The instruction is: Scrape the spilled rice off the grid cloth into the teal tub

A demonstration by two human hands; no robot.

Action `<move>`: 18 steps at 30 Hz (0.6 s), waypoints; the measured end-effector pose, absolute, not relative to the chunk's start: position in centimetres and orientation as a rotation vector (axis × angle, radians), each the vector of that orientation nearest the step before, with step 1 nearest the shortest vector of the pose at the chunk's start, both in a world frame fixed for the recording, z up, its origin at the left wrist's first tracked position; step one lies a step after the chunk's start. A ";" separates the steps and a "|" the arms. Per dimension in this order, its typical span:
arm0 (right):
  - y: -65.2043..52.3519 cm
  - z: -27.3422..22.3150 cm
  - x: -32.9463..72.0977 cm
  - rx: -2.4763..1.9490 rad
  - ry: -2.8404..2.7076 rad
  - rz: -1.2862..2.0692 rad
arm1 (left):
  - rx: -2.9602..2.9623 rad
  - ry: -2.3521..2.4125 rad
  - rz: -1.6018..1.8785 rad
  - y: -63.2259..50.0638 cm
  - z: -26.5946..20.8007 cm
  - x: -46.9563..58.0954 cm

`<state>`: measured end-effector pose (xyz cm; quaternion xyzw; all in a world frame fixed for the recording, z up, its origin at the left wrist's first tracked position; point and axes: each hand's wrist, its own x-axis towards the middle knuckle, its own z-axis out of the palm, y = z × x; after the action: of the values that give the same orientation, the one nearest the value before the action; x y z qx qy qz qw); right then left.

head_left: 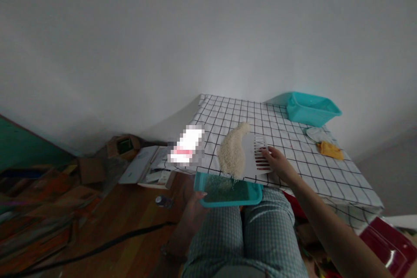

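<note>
teal tray (228,191) under table edge (208,169), rice (232,152)

A blurry patch of little squares (186,145) sits at about 9 o'clock from the white grains (232,152), so what lies under it cannot be told. The left hand (194,203) is mostly hidden under the teal tray (228,191), at its 8 o'clock corner, and only a thumb shows on the rim. The red thing (387,241) at 4 o'clock runs off the picture's edge, and the stuff on the floor (42,208) at 9 o'clock is too dark and blurry to name.
</note>
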<state>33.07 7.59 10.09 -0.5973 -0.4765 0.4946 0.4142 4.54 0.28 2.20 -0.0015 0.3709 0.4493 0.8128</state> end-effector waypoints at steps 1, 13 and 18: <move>7.6 10.0 32.5 -1.476 -1.181 1.251 | 0.001 0.791 0.953 0.3 2.0 4.5; 2.5 8.9 30.9 -1.371 -1.155 1.268 | 0.050 0.767 0.935 -0.4 1.9 3.9; 0.6 9.2 30.4 -1.389 -1.230 1.133 | 0.060 0.728 0.894 -0.5 1.5 3.6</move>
<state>30.39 0.58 9.20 -0.5658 -0.5007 0.4612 0.4653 3.60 -0.46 1.50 0.0285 0.3440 0.4225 0.8381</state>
